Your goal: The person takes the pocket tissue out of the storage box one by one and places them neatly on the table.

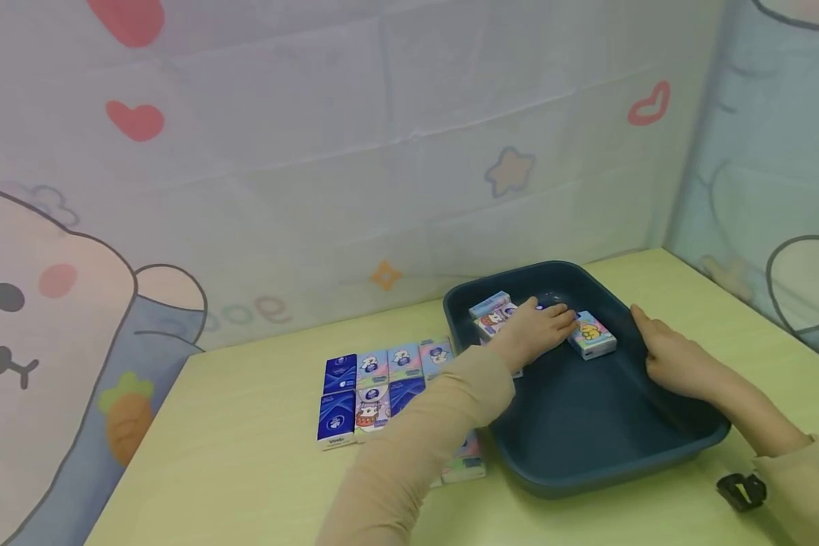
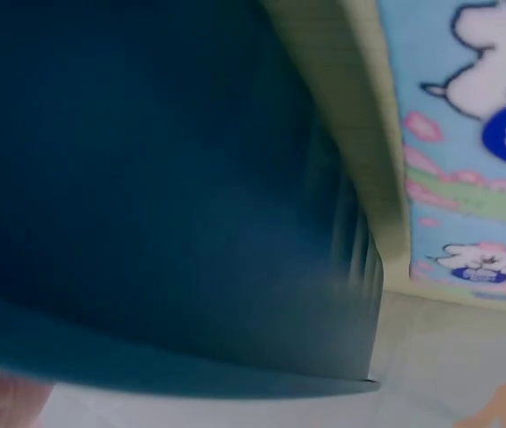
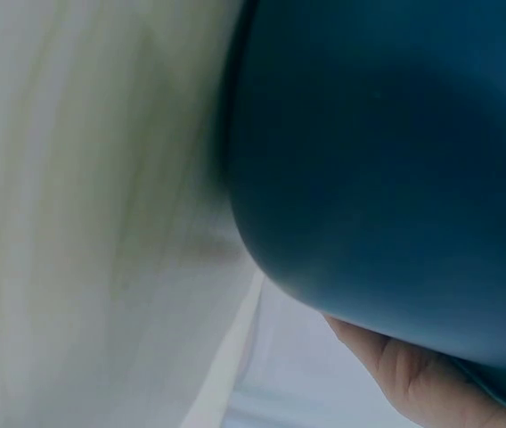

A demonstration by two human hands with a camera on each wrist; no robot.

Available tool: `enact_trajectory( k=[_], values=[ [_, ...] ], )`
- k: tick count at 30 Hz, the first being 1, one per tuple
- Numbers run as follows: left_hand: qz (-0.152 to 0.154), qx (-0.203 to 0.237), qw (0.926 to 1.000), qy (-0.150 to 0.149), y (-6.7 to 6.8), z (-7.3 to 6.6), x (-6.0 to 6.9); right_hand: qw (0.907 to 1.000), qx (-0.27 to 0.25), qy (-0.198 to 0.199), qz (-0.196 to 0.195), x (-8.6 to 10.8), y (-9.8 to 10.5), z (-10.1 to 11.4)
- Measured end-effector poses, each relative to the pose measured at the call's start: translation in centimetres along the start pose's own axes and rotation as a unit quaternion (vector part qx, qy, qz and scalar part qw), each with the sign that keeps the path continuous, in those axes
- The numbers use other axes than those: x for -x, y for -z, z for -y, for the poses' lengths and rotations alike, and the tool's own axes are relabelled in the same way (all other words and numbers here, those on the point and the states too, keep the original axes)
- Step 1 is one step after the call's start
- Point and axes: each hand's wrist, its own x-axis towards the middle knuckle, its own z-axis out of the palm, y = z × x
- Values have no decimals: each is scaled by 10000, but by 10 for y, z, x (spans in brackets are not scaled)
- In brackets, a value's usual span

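Beige sleeve point(image 1: 409, 440) foremost, the left hand point(image 1: 535, 330) reaches over tissue packs point(image 1: 494, 320) inside one dark teal bin point(image 1: 580, 425), fingers partly extended; whether it grips any, I cannot tell. Just right of its fingertips, nearer than to the right hand point(image 1: 676, 360) holding the bin's right side, lies one yellow-cartoon tissue pack point(image 1: 592, 335). Visible: at least three packs inside, eight outside.

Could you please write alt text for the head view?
A person's left hand reaches over small patterned packs in a dark blue tub, while the right hand rests on its rim. More packs lie in rows beside the tub on a pale table.
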Motion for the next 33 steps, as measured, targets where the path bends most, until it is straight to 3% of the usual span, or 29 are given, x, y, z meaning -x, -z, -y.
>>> enact_trajectory(
  k=[11, 18, 21, 26, 31, 33],
  values=[
    [-551, 9, 9985, 56, 0, 2, -1, 10000, 55, -22, 29, 1, 3, -2],
    [-1004, 38, 9946, 279, -7, 12, 10, 10000, 64, -27, 25, -1, 2, -2],
    [-1217, -9, 9913, 498, -9, 18, 24, 10000, 48, -15, 45, -2, 2, -2],
    [-1287, 427, 9853, 1038, -6, 29, 62, 10000, 12, 28, 59, -3, 0, -1],
    [-1430, 1243, 9701, 1519, -4, 34, 101, 9999, 19, 99, 42, -4, 2, -3],
    [-1616, 1499, 9620, 1614, -7, 32, 116, 9999, 19, 93, 67, -4, 4, -4]
  ],
)
